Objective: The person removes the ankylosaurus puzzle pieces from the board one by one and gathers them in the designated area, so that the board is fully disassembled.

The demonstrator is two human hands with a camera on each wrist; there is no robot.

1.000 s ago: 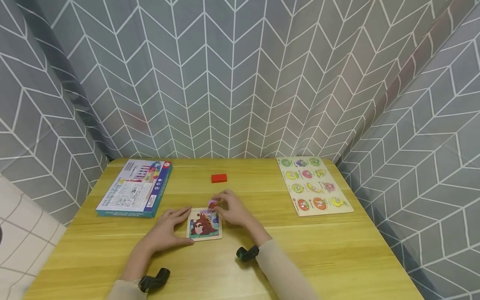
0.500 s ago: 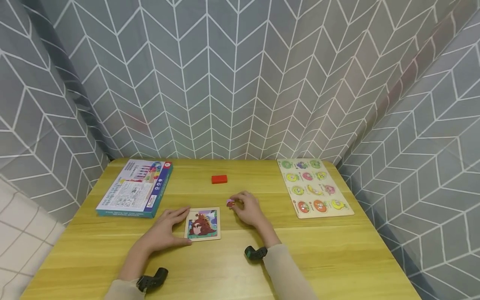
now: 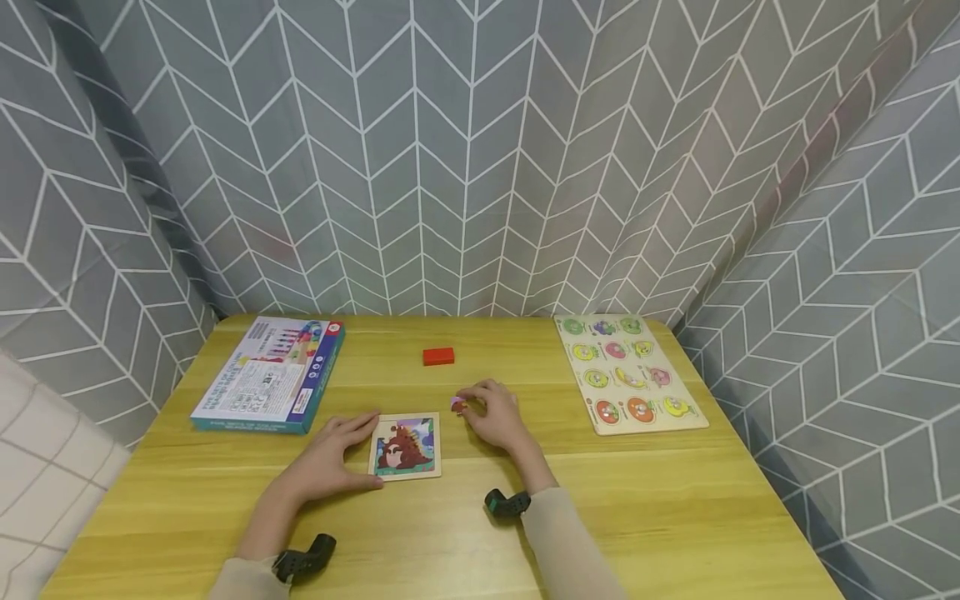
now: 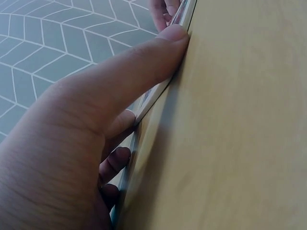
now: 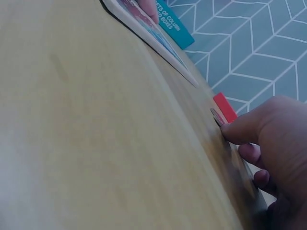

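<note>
A small wooden jigsaw puzzle point(image 3: 405, 447) with a light frame and a reddish-brown dinosaur picture lies on the table. My left hand point(image 3: 339, 457) holds it by its left side, thumb at the near corner and index finger at the far corner. In the left wrist view the thumb point(image 4: 144, 62) lies along the frame's edge. To the right of the puzzle, my right hand point(image 3: 495, 417) pinches a purple and dark red puzzle piece point(image 3: 458, 406) between thumb and fingers. Seen from the right wrist, the piece point(image 5: 217, 116) is close over the table, partly hidden by the thumb.
A red block point(image 3: 438, 357) lies behind the puzzle. At the back left is a flat blue and white box point(image 3: 270, 375); at the back right, a fruit peg board point(image 3: 630, 373). A grey patterned curtain point(image 3: 465, 167) hangs behind the table.
My right hand has moved right, off the puzzle's top right corner, carrying the piece with it. The puzzle has shifted slightly left. Over the last half second both hands stay nearly still.
</note>
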